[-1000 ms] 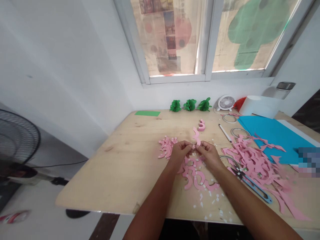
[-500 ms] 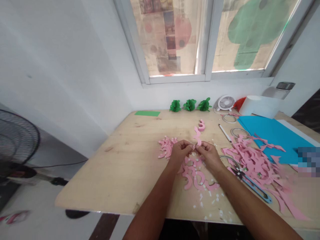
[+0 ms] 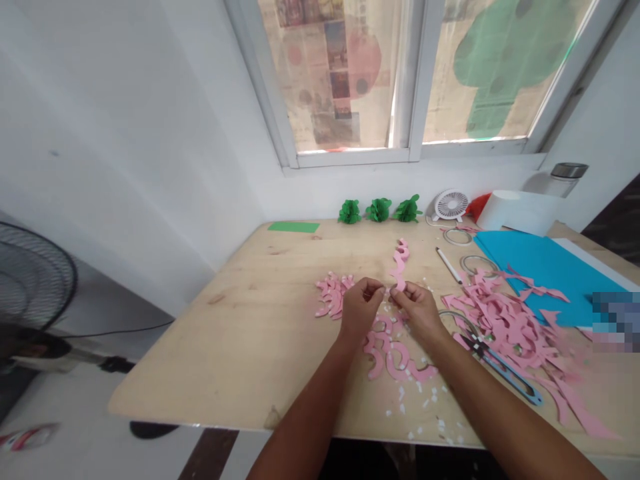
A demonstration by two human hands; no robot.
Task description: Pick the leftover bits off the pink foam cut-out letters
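Your right hand (image 3: 417,307) has its thumb and forefinger closed on the near end of a wavy pink strip of joined curved pieces (image 3: 399,273), which runs away from you towards the far edge of the pale wooden worktop (image 3: 225,347); gripping only that end leaves the strip's curves unobstructed. Your left hand (image 3: 363,303) is bent nearly closed right beside it, but the detail is too small to tell whether its fingertips meet or grip anything; it seems placed there to work at the same end. A pile of small curved pink pieces (image 3: 330,295) lies just beyond your left knuckles, perhaps to keep it separate from the flat pink crescents (image 3: 381,363) spread between your forearms, towards the near edge. Tiny white scraps (image 3: 441,424) litter that edge. Blue-handled scissors with black blades (image 3: 495,361) lie by the tangled pink offcuts (image 3: 515,333) towards the right edge, presumably put aside there so both hands have room in the middle.
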